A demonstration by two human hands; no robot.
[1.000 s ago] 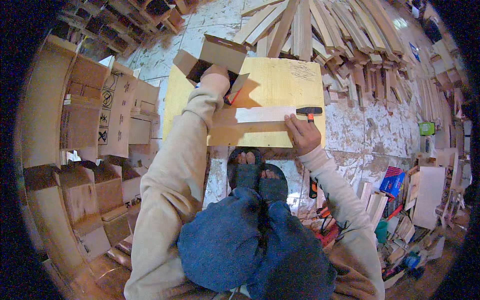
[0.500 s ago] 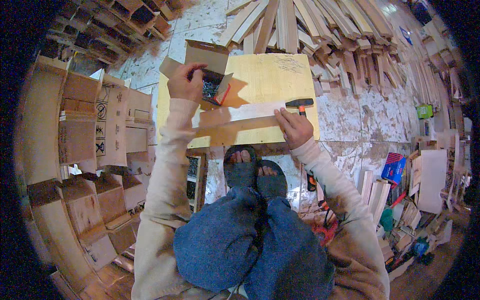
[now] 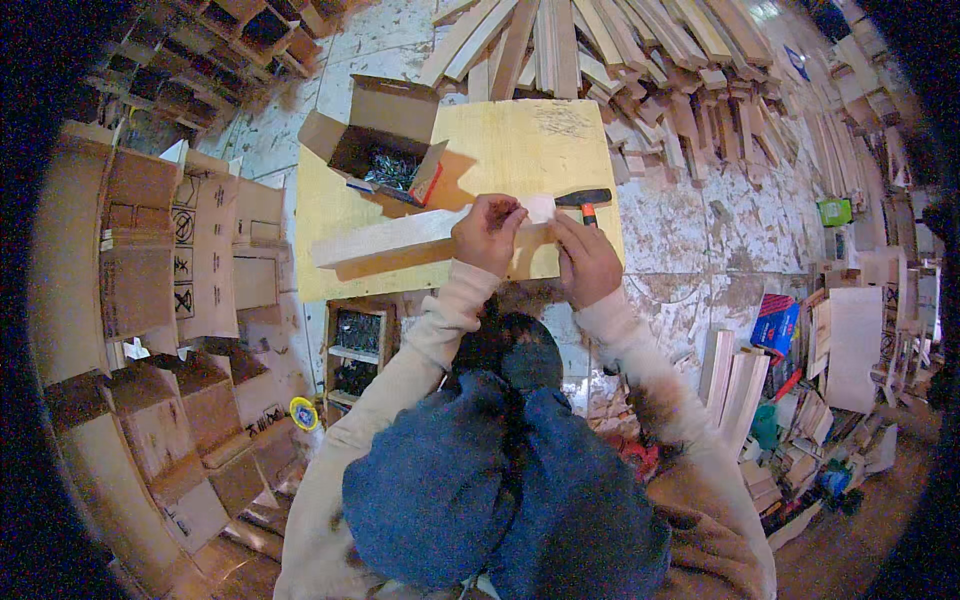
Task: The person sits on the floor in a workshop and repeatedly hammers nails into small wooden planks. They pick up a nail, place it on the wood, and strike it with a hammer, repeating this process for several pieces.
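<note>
A pale wooden strip (image 3: 400,238) lies across a yellow board (image 3: 540,130). My left hand (image 3: 487,236) is over the strip, thumb and fingers pinched together; whatever they hold is too small to make out. Close beside it, my right hand (image 3: 585,262) grips the strip near its right end, fingers on top. A hammer (image 3: 584,198) with a black head and an orange-and-black handle rests on the board just beyond my right fingers. At the board's far left stands an open cardboard box (image 3: 350,155) with loose nails (image 3: 392,170) inside.
Long wooden strips (image 3: 560,50) are piled beyond the board. Cardboard boxes (image 3: 140,250) stand at the left. A small crate (image 3: 357,350) holding dark pieces sits below the board. Wood offcuts (image 3: 735,390) and a blue-and-red box (image 3: 776,322) lie at the right.
My left hand has come out of the nail box and moved right to the wooden strip, beside my right hand. A yellow round thing now shows at the lower left.
</note>
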